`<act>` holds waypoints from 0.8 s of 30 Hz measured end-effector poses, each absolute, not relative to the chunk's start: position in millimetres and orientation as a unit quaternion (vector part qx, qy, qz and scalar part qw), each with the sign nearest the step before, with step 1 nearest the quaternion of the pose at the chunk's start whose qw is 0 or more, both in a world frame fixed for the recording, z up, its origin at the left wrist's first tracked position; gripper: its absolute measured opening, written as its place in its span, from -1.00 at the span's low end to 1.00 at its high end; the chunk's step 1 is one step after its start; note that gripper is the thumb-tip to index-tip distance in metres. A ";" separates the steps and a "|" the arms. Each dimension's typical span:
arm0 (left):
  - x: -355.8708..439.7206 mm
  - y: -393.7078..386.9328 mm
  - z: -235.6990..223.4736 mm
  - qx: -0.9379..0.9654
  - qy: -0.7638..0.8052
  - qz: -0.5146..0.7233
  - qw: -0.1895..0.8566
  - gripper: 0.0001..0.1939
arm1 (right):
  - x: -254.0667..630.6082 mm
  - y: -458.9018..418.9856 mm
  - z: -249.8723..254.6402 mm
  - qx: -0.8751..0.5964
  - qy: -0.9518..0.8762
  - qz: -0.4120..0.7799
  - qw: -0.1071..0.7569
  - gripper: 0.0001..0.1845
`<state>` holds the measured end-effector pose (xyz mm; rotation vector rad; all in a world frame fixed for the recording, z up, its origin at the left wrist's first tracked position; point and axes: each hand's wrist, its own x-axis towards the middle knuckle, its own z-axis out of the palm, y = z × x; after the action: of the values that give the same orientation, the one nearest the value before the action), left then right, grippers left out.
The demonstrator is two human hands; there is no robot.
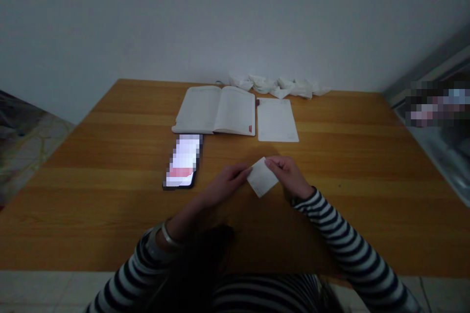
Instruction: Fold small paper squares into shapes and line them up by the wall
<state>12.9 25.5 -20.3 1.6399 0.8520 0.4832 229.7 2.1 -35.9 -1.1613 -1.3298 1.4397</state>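
Two hands over the table, one folded paper between them.
The left hand [228, 182] and right hand [288, 172] pinch opposite corners of the small white folded paper [262, 179]; beyond lie a phone [183, 161], an open notebook [217, 110] and a loose sheet [277, 120] on the wooden table [348, 156].

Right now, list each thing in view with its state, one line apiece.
Small square white paper: pinched between left hand and right hand; cannot tell if folded.
White-paged notebook: open, face up.
Dark-edged phone: face up, screen lit.
Loose white paper sheet: lying flat.
Crumpled white papers: bunched in a row.
Silver-coloured bracelet: worn, left wrist.
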 end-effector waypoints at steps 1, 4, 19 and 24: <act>12.6 26.0 -20.8 0.695 0.369 0.216 0.578 -0.61 | 230.1 2.0 -35.8 -0.446 -0.523 0.591 0.422 -0.60; 12.8 27.0 -23.5 0.681 0.381 0.244 0.576 -0.60 | 232.0 0.7 -33.5 -0.396 -0.492 0.639 0.439 -0.54; 25.2 16.1 -30.9 0.651 0.474 0.347 0.481 -0.60 | 214.5 0.7 -54.7 -0.482 -0.391 0.588 0.519 -0.46; 30.6 13.6 -36.0 0.633 0.486 0.370 0.476 -0.62 | 206.8 -1.7 -47.2 -0.445 -0.386 0.601 0.540 -0.55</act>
<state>30.6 13.6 -36.0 1.5477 1.1884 0.9036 206.8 -1.7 -47.2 -1.0580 -0.9185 1.4292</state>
